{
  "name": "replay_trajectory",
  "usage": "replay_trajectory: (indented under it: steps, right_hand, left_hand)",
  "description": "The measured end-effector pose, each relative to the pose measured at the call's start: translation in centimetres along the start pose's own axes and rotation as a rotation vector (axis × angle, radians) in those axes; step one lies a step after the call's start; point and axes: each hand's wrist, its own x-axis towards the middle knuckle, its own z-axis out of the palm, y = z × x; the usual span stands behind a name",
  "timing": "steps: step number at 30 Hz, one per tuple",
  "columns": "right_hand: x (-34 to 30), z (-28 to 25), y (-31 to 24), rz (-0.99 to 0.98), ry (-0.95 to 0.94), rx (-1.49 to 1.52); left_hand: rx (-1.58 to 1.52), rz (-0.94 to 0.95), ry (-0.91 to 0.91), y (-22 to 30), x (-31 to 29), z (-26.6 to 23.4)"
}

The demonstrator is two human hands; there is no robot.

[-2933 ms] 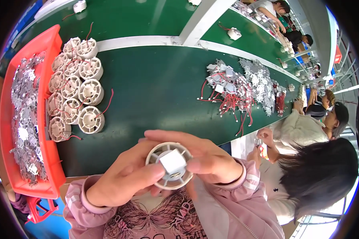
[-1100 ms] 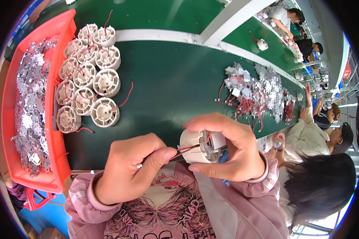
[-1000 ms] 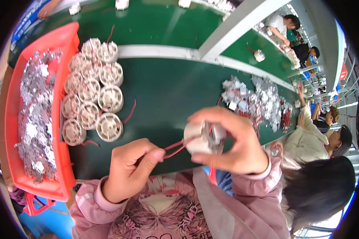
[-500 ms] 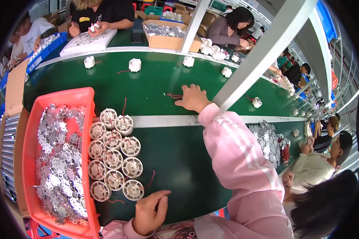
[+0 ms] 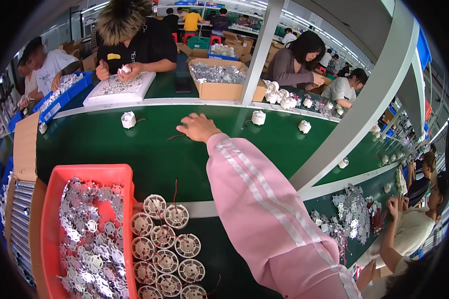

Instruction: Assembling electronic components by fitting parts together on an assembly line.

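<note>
Your bench (image 5: 219,249), left to right
Bin (image 5: 128,219), round housings (image 5: 165,260) right beside it, metal plates (image 5: 353,209) well off right; belt (image 5: 85,144) behind, your right hand (image 5: 199,128) over it.

I see passing room between the white housing (image 5: 128,119) and the right hand (image 5: 198,128); rightward, a slanted post (image 5: 368,117) obstructs

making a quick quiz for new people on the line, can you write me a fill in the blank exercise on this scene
1. The right hand is stretched out over a surface coloured ____.
2. Two lengthwise stripes, coloured ____, run along the pink sleeve.
3. The group of round off-white housings is just to the ____ of the red bin in the picture.
4. The thin wire beside the right hand's fingers is coloured ____.

Missing words: green; white; right; red.
</note>
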Motion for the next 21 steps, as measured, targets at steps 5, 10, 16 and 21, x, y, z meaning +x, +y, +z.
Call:
replay_trajectory:
  steps: [5,10,16,21]
  right_hand:
    - [0.5,1.9,6.1,0.609,0.129,-0.081]
    - [-2.1,-2.0,13.5,1.061,0.32,-0.155]
    - [-2.2,-2.1,24.1,0.981,0.129,0.037]
    - [-2.8,-1.9,15.6,0.662,-0.107,0.093]
  left_hand:
    - [-0.012,-0.027,0.035,0.0,0.5,-0.3]
    - [-0.059,-0.023,0.069,0.6,0.7,-0.3]
    - [-0.144,0.007,-0.05,-0.5,0.2,-0.2]
    - [-0.084,0.035,0.084,0.7,0.2,0.0]
